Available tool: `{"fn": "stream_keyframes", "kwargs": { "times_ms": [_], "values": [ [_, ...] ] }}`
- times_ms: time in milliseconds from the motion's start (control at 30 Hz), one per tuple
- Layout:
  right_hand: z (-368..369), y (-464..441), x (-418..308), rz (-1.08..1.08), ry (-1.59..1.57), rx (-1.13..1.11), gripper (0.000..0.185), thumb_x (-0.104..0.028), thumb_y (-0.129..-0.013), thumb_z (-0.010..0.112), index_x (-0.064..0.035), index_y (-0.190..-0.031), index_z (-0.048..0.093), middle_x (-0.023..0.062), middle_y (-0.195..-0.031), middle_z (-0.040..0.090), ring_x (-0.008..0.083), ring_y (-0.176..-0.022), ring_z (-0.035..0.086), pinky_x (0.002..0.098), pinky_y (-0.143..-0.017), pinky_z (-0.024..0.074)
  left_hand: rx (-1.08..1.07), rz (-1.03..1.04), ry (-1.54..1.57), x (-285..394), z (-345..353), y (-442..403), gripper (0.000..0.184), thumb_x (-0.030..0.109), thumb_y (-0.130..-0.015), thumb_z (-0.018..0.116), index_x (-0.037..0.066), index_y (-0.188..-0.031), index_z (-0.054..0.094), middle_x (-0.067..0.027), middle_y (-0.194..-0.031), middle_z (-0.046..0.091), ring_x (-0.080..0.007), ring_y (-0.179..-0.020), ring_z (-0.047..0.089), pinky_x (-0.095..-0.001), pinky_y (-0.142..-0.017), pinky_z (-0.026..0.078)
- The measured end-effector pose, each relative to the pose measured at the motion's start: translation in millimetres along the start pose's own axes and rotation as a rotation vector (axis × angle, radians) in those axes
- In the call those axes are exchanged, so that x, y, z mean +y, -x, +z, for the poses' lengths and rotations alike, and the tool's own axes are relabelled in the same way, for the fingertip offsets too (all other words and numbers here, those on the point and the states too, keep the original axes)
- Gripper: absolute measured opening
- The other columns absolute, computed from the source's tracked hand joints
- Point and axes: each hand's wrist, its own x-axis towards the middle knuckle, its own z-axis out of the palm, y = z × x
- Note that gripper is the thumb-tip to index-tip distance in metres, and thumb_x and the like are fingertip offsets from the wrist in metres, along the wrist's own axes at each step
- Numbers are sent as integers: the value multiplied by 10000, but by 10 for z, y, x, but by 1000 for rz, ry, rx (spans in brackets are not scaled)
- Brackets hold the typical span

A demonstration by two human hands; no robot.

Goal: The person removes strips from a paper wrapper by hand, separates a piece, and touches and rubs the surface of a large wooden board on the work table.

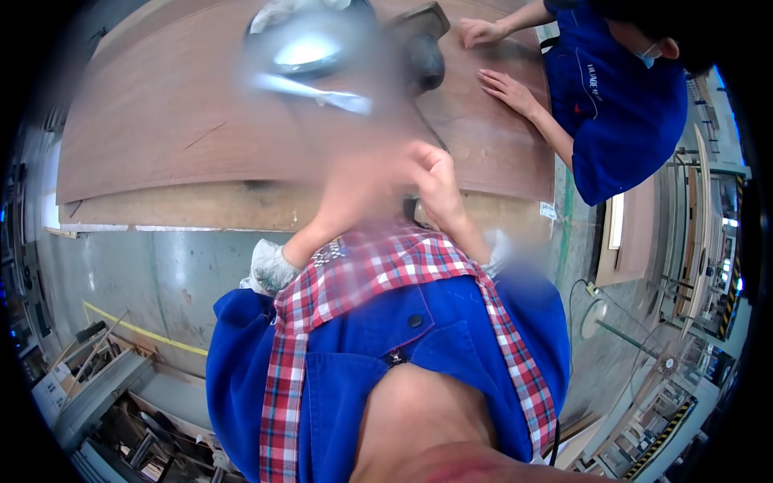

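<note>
Beyond the hands, the far part of the brown sheet (145, 137) was occupied by a dark rounded object (314, 48), on which a bright glare was thrown, and by a dark tool (427, 60) set just beside it. From near the tool a thin dark cord (431, 125) was trailed toward the hands. The middle of the view was veiled by a blurred smear, by which much of the left hand (362, 181) was obscured. At the right end, the sheet was touched by the outspread hand of a co-worker (628, 105) in blue, whose other hand was held half curled near the edge. A paper label (547, 211) was seen at the near right corner.

The sheet was laid flat in front of the person, over a paler board (177, 211) that was exposed along the near side. Its surface was reddish brown and faintly grained, and was marked at the left by a thin dark line.

The left hand and the right hand (436, 179) were brought close together before the near edge, above the plaid apron (370, 278). The right fingers were bent; whether anything was pinched by either hand could not be told.
</note>
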Motion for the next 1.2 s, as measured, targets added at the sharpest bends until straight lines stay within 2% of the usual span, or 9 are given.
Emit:
{"fn": "stream_keyframes", "kwargs": {
  "times_ms": [33, 133, 233, 433, 600, 933, 1000, 1033, 1200],
  "values": [
    [-11, -8, 4, -26, 4, 22, 69, 4, -815, 570, 39, -869, 595, 129, -936, 627, 127, -835, 593, 247, -737, 491, -9, 49, -38, -8, 2, -4, 180, 113, -870, 513, -8, -844, 644, -5, -639, 587, -31, -557, 432, -174, -524, 339],
    [-28, -19, 6, -77, -6, 49, 50, 11, -801, 579, 25, -843, 603, 125, -926, 631, 113, -813, 585, 240, -724, 481, 3, -188, 85, -14, 9, 33, 183, 111, -864, 515, -15, -840, 644, -6, -628, 586, -33, -557, 437, -176, -521, 341],
    [-50, -23, 4, -79, -11, 60, 43, 8, -794, 586, 9, -831, 608, 115, -916, 635, 94, -772, 574, 233, -703, 473, 10, -66, -5, -148, 0, 33, 187, 109, -859, 515, -22, -831, 645, -9, -629, 589, -35, -551, 435, -181, -520, 344],
    [-57, -22, -14, -123, -72, 169, 21, -35, -796, 599, -18, -802, 609, 96, -890, 647, 75, -711, 562, 220, -651, 455, 29, -258, 107, -282, -51, 152, 186, 96, -847, 516, -33, -807, 645, -13, -619, 582, -38, -542, 432, -186, -518, 342],
    [-155, -26, -46, -194, -17, 185, 43, -76, -802, 606, -34, -799, 614, 85, -879, 654, 66, -689, 562, 211, -631, 448, -18, -194, 165, -360, -73, 160, 163, 14, -831, 484, -36, -801, 636, -36, -659, 595, -68, -604, 529, -203, -550, 407],
    [-540, -182, 41, -105, -106, 362, 125, -114, -841, 587, -12, -909, 612, 80, -903, 646, 66, -685, 557, 200, -617, 449, 47, -134, 162, -526, -125, 248, 122, 33, -804, 542, -29, -808, 646, -4, -694, 595, -40, -618, 508, -201, -535, 417],
    [-530, -113, 54, -99, -106, 384, 127, -125, -854, 579, -12, -900, 613, 82, -893, 644, 68, -678, 554, 193, -611, 446, 113, -144, 90, -400, -87, 349, 133, 76, -801, 563, -24, -795, 651, -52, -715, 632, -67, -648, 558, -216, -553, 437],
    [-568, -124, 108, -67, -108, 375, 149, -148, -861, 573, -11, -907, 613, 79, -877, 644, 69, -668, 552, 192, -608, 444, 121, -232, 89, -243, -60, 352, 174, 36, -820, 477, -41, -813, 633, -64, -694, 609, -103, -614, 577, -212, -574, 454],
    [-414, -109, 331, 231, 8, 167, 284, -264, -888, 540, -2, -849, 642, 45, -722, 626, 66, -586, 529, 181, -549, 420, 263, -191, 233, -310, -127, 465, 168, 63, -818, 475, 3, -768, 624, -15, -642, 588, -56, -588, 546, -189, -522, 407]
  ]
}}
